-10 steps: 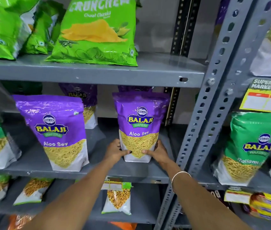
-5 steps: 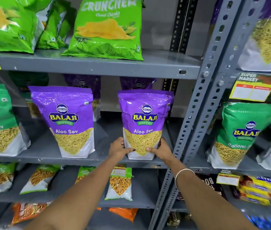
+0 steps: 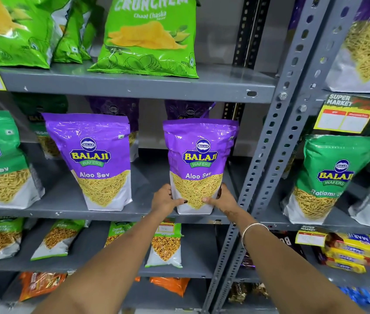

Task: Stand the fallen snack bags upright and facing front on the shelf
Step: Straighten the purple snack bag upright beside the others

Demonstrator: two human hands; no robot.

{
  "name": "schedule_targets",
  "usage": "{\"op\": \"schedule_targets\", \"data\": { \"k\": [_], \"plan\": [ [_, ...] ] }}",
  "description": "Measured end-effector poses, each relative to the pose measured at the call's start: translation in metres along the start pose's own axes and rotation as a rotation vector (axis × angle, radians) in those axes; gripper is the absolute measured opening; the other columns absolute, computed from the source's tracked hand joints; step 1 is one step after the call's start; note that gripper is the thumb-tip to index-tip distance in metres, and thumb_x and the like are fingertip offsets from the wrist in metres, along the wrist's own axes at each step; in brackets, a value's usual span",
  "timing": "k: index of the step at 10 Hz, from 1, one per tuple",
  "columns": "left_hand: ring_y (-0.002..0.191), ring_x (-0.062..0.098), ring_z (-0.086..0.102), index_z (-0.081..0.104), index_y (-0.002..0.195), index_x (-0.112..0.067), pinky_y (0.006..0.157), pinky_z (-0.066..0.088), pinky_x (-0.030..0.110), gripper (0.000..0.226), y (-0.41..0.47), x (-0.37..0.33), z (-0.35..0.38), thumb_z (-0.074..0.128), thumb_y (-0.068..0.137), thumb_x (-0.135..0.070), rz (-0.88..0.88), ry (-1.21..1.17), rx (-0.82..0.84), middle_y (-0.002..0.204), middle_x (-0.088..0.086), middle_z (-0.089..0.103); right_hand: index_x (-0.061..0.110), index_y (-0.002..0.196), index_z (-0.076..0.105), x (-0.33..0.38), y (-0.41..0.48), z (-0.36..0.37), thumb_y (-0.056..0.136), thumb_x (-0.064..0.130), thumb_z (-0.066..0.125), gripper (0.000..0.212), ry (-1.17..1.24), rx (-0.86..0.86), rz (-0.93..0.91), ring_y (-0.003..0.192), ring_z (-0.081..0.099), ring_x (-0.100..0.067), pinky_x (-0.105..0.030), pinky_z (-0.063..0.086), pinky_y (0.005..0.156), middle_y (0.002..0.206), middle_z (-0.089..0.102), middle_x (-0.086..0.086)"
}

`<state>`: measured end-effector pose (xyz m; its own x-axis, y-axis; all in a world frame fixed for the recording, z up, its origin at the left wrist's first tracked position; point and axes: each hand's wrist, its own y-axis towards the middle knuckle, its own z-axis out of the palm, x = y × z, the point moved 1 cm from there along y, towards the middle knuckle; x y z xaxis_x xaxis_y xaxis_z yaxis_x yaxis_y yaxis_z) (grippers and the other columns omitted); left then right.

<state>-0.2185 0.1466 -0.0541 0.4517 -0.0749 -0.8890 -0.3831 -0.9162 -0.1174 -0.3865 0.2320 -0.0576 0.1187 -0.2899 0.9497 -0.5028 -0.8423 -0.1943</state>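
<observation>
Both the left hand [image 3: 164, 200] and right hand [image 3: 223, 200] clasp the base of the purple foil Aloo Sev pouch [image 3: 199, 164], upright at the grey metal shelf [image 3: 66, 211] front edge. Released carelessly, its top-heavy body may topple forward.

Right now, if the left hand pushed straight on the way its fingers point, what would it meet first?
The left hand points right, across the shelf, and already presses the lower left edge of the purple Aloo Sev bag, so it meets that bag at once. Beyond it, likely the right hand.
</observation>
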Motion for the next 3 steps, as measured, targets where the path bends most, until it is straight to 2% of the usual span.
{"op": "schedule_targets", "data": {
  "k": [1, 2, 3],
  "plan": [
    [0.108, 0.030, 0.063, 0.053, 0.110, -0.002, 0.095, 0.052, 0.044, 0.051, 0.0029, 0.0025, -0.0002, 0.079, 0.067, -0.014, -0.007, 0.029, 0.014, 0.121, 0.016, 0.065, 0.003, 0.131, 0.035, -0.0001, -0.0026, -0.0003, 0.072, 0.006, 0.075, 0.071, -0.016, 0.000, 0.024, 0.127, 0.047, -0.029, -0.032, 0.041, 0.096, 0.136, 0.050, -0.017],
    [0.110, 0.030, 0.061, 0.051, 0.113, -0.002, 0.096, 0.050, 0.046, 0.057, 0.0031, -0.0004, -0.0037, 0.080, 0.066, -0.016, -0.002, 0.065, 0.036, 0.123, 0.016, 0.063, 0.004, 0.136, 0.028, 0.0044, -0.0068, -0.0010, 0.070, 0.009, 0.078, 0.082, -0.020, -0.014, 0.033, 0.129, 0.045, -0.028, -0.033, 0.040, 0.099, 0.138, 0.048, -0.015],
    [0.119, 0.031, 0.054, 0.043, 0.124, -0.005, 0.100, 0.046, 0.047, 0.072, -0.0013, -0.0014, -0.0068, 0.081, 0.065, -0.022, 0.056, 0.116, 0.014, 0.133, 0.016, 0.054, 0.006, 0.144, 0.014, 0.0096, -0.0123, 0.0024, 0.065, 0.021, 0.083, 0.106, -0.034, -0.083, -0.046, 0.136, 0.037, -0.027, -0.038, 0.035, 0.109, 0.144, 0.041, -0.011]
  ]
}}
